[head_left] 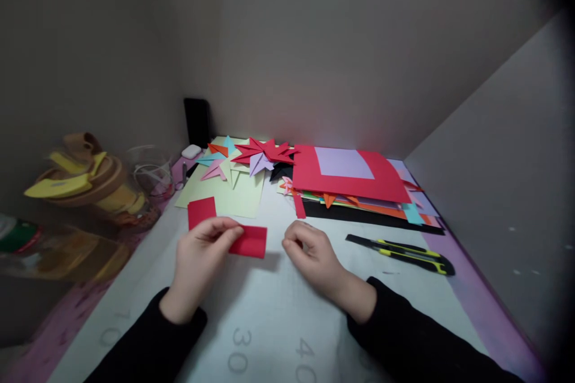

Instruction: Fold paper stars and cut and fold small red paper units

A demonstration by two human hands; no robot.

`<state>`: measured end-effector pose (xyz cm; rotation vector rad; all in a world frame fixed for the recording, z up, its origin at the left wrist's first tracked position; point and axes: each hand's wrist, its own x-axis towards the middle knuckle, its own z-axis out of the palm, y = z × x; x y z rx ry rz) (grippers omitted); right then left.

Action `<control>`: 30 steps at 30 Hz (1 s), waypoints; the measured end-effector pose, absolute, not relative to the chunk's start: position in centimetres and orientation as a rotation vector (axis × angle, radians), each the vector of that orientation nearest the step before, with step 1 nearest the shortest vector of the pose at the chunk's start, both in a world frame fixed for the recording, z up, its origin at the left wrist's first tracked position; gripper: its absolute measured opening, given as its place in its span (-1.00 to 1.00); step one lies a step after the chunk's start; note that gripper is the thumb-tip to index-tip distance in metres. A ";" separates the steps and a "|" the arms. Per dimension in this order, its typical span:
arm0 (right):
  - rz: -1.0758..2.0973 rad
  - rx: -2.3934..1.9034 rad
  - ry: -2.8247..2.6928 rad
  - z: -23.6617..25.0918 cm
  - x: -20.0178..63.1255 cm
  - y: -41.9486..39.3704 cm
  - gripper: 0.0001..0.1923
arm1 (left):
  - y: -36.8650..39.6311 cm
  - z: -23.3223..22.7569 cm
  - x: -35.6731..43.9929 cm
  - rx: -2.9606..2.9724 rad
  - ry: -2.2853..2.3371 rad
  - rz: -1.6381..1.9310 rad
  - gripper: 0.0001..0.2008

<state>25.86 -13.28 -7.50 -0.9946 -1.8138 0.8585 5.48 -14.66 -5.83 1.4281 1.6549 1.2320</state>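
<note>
Between thumb and fingers, my left hand grips a small red paper rectangle, which looks folded. Just behind that hand lies another red paper piece on the white mat with printed numbers. My right hand is closed in a loose curl to the right of the held paper, apart from it. Nothing shows in its fingers. Off to the right of this hand, a black and yellow utility knife lies on the mat with its tip pointing left.
Folded paper stars rest on pale green sheets at the back. A stack of coloured paper topped by a red sheet is at back right. At left are a brown-lidded cup, a bottle and a black phone.
</note>
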 end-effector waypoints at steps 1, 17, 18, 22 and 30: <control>0.884 -1.025 -1.758 -7.7 25.9 -13.2 -0.79 | -14.5 -5.8 5.4 1.361 1.690 1.239 -0.87; 0.997 -1.082 -1.695 -7.7 25.2 -13.2 -0.77 | -14.4 -6.3 7.0 1.183 1.412 1.215 -0.76; 0.995 -1.075 -1.706 -7.8 25.2 -13.2 -0.77 | -14.4 -6.2 7.1 1.257 1.393 1.143 -0.78; 0.975 -1.061 -1.736 -8.0 25.1 -13.4 -0.78 | -14.9 -5.9 7.7 1.490 1.384 0.845 -0.81; 1.084 -1.082 -1.752 -7.9 24.8 -13.3 -0.83 | -15.2 -6.4 7.9 1.628 1.425 0.844 -0.82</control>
